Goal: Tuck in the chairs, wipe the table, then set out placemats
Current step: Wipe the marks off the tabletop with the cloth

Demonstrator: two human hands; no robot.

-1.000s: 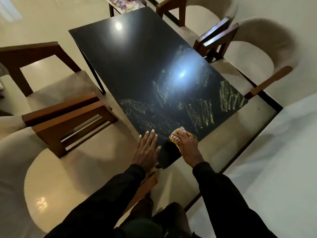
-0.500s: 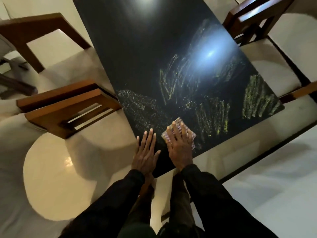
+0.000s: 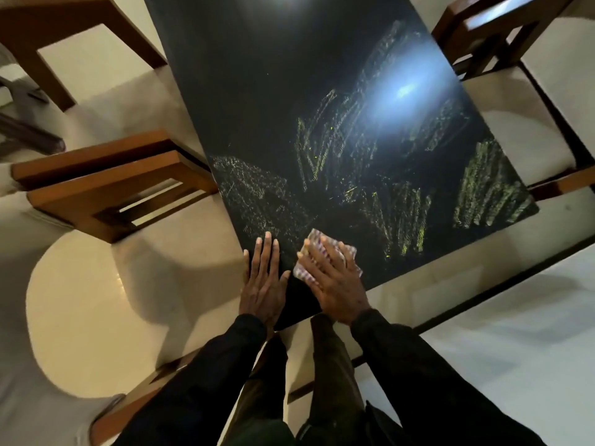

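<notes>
**Cloth** (image 3: 350,252): small patterned wiping cloth, flat on the dark table (image 3: 273,91) near its closest corner, mostly covered by the right hand (image 3: 335,281).

**Right hand:** palm down, fingers straight and spread, pressing the cloth rather than clenching it.

**Left hand** (image 3: 264,284): just left of the right hand, flat on the tabletop at its edge, fingers straight, grasping nothing.

**Smears** (image 3: 489,185): yellowish streaks ahead and to the right of the right hand, with a fainter speckled patch ahead of the left hand.

**Chairs:** one wooden-armed chair (image 3: 106,188) is left of the left hand and another (image 3: 495,33) is far ahead to the right, both drawn up to the table.

**Placemats:** none in view.

**Step, by judgement:** wiping, only partly done.

**Method advised:**
- Press evenly with a flat palm.
- Overlap the strokes.
- Work through the streaks toward the right edge.
- Brace with the left hand.
- Refold the cloth if it only spreads residue.
</notes>
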